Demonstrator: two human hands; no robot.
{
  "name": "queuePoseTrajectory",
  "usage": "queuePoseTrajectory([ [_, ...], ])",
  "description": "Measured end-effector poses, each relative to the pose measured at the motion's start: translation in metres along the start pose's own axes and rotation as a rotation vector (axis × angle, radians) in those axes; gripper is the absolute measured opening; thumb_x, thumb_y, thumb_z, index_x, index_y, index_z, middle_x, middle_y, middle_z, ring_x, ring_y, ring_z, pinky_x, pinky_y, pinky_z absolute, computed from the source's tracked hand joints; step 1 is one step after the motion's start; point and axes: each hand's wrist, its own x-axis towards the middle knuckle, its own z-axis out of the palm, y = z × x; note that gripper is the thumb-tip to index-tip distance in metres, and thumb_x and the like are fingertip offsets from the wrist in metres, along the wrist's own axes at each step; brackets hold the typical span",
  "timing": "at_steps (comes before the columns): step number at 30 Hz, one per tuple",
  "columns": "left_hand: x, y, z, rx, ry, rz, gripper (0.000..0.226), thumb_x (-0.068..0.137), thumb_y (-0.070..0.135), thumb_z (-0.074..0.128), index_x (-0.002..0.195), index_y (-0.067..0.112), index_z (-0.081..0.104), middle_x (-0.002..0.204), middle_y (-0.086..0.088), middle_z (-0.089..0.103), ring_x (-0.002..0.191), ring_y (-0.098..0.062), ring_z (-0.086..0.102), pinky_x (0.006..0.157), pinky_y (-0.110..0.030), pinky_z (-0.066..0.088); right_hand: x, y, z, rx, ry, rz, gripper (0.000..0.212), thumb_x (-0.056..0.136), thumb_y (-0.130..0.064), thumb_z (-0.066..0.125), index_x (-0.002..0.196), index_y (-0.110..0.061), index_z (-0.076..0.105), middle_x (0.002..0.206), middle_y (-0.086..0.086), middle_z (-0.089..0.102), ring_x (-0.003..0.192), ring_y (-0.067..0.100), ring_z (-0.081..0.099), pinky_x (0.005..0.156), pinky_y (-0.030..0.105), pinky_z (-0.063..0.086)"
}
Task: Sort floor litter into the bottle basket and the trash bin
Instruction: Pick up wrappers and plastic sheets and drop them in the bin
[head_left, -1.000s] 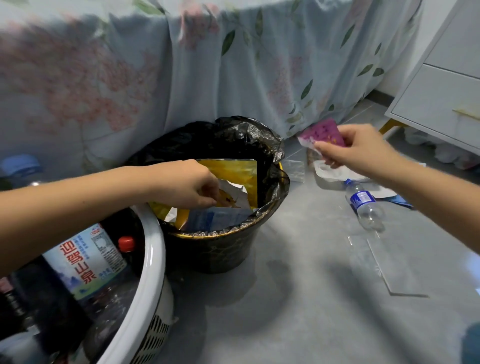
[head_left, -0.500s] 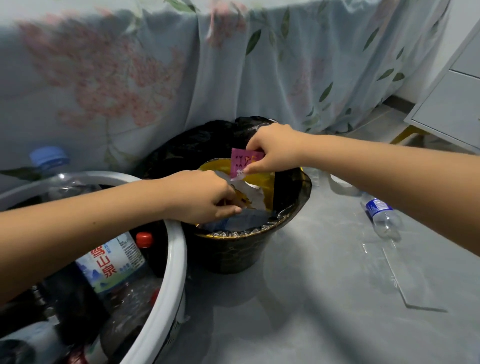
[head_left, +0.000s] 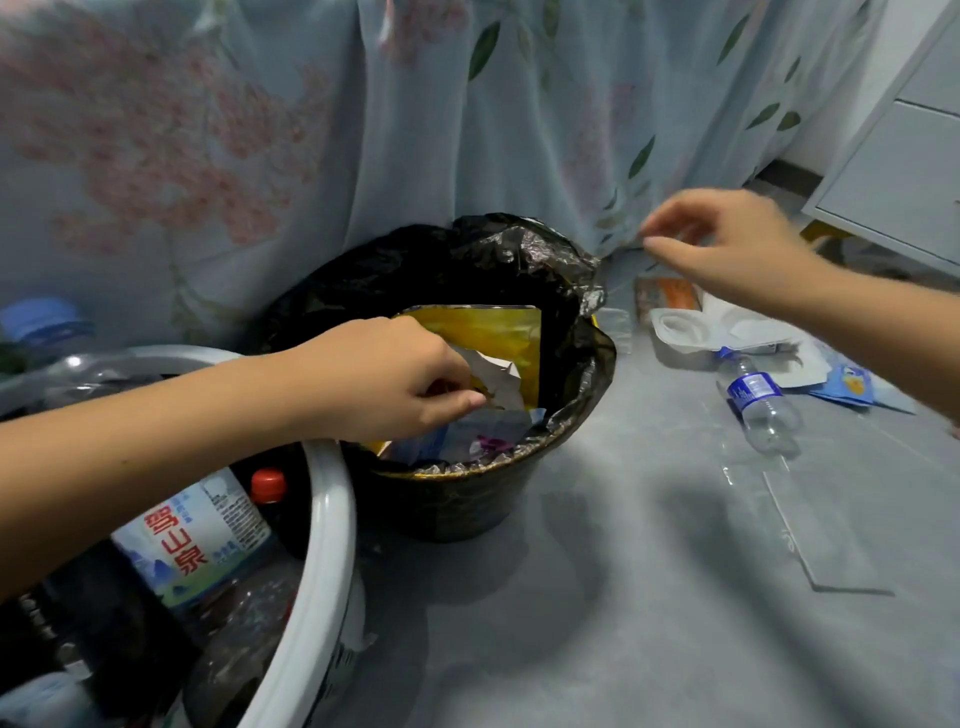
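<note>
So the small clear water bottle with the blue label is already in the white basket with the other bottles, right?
Not quite. In the head view the small clear water bottle with the blue label lies on the grey floor, to the right of the trash bin, not in the white basket. The other bottles are in that basket.

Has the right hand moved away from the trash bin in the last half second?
Yes. The right hand was over the trash bin; it now sits right of its rim, above the floor litter.

The right hand (head_left: 727, 244) has let the purple packet (head_left: 491, 444) fall into the trash bin (head_left: 467, 499) and swung away, empty.
</note>
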Motion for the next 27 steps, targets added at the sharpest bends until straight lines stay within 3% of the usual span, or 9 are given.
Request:
queuePoseTrajectory([
  [2, 0.004, 0.001, -0.003, -0.037, 0.018, 0.024, 0.043, 0.087, 0.059, 0.033, 0.083, 0.028, 0.063, 0.064, 0.011, 0.054, 0.064, -0.015, 0.054, 0.059, -0.031, 0.046, -0.027, 0.053, -0.004, -0.046, -0.015, 0.205, 0.01, 0.085, -0.017, 0.067, 0.094, -0.017, 0.071, 0.087, 0.0, 0.067, 0.071, 0.012, 0.057, 0.062, 0.015, 0.04],
  [5, 0.007, 0.011, -0.001, -0.098, 0.059, 0.087, 0.038, 0.091, 0.054, 0.035, 0.078, 0.03, 0.061, 0.064, 0.013, 0.053, 0.067, -0.015, 0.057, 0.062, -0.033, 0.048, -0.08, 0.128, 0.003, -0.153, -0.192, 0.512, 0.005, 0.079, -0.011, 0.073, 0.083, -0.013, 0.072, 0.086, 0.009, 0.07, 0.071, 0.019, 0.057, 0.058, 0.02, 0.036],
  [7, 0.009, 0.023, 0.003, -0.114, 0.075, 0.116, 0.037, 0.089, 0.053, 0.037, 0.081, 0.027, 0.063, 0.069, 0.012, 0.055, 0.072, -0.016, 0.06, 0.065, -0.036, 0.05, -0.113, 0.165, 0.008, -0.215, -0.299, 0.682, 0.014, 0.075, -0.012, 0.077, 0.088, -0.01, 0.074, 0.087, 0.01, 0.07, 0.074, 0.021, 0.056, 0.058, 0.024, 0.037],
  [10, 0.017, 0.037, 0.005, -0.163, 0.116, 0.118, 0.042, 0.088, 0.054, 0.036, 0.086, 0.024, 0.065, 0.073, 0.013, 0.058, 0.077, -0.018, 0.062, 0.069, -0.036, 0.05, -0.149, 0.199, 0.016, -0.21, -0.402, 0.871, 0.04, 0.07, -0.02, 0.083, 0.106, -0.007, 0.07, 0.098, 0.012, 0.066, 0.089, 0.025, 0.06, 0.075, 0.027, 0.042],
  [12, 0.024, 0.045, 0.003, -0.133, 0.167, 0.105, 0.051, 0.085, 0.059, 0.031, 0.09, 0.024, 0.068, 0.082, 0.011, 0.066, 0.081, -0.017, 0.064, 0.069, -0.036, 0.051, -0.164, 0.211, 0.022, -0.208, -0.426, 0.938, 0.058, 0.069, -0.028, 0.084, 0.118, -0.006, 0.062, 0.114, 0.017, 0.064, 0.106, 0.03, 0.06, 0.089, 0.031, 0.043],
  [17, 0.041, 0.066, -0.006, -0.064, 0.282, 0.109, 0.039, 0.084, 0.057, 0.039, 0.081, 0.027, 0.065, 0.079, 0.011, 0.063, 0.076, -0.017, 0.063, 0.062, -0.036, 0.051, -0.18, 0.227, 0.037, -0.239, -0.349, 1.026, 0.086, 0.071, -0.044, 0.079, 0.136, -0.004, 0.042, 0.134, 0.019, 0.054, 0.124, 0.035, 0.05, 0.102, 0.038, 0.04],
  [21, 0.048, 0.072, -0.004, -0.052, 0.264, 0.117, 0.036, 0.085, 0.057, 0.043, 0.085, 0.028, 0.064, 0.08, 0.011, 0.061, 0.074, -0.015, 0.062, 0.061, -0.035, 0.051, -0.188, 0.231, 0.049, -0.25, -0.3, 1.073, 0.091, 0.07, -0.048, 0.078, 0.136, 0.001, 0.039, 0.136, 0.02, 0.05, 0.126, 0.035, 0.048, 0.102, 0.038, 0.039],
  [27, 0.044, 0.071, 0.002, -0.077, 0.207, 0.074, 0.03, 0.085, 0.059, 0.043, 0.092, 0.034, 0.058, 0.081, 0.014, 0.057, 0.073, -0.009, 0.059, 0.06, -0.035, 0.051, -0.194, 0.23, 0.069, -0.308, -0.399, 1.114, 0.088, 0.064, -0.058, 0.078, 0.124, -0.001, 0.045, 0.13, 0.016, 0.053, 0.122, 0.033, 0.051, 0.096, 0.034, 0.039],
])
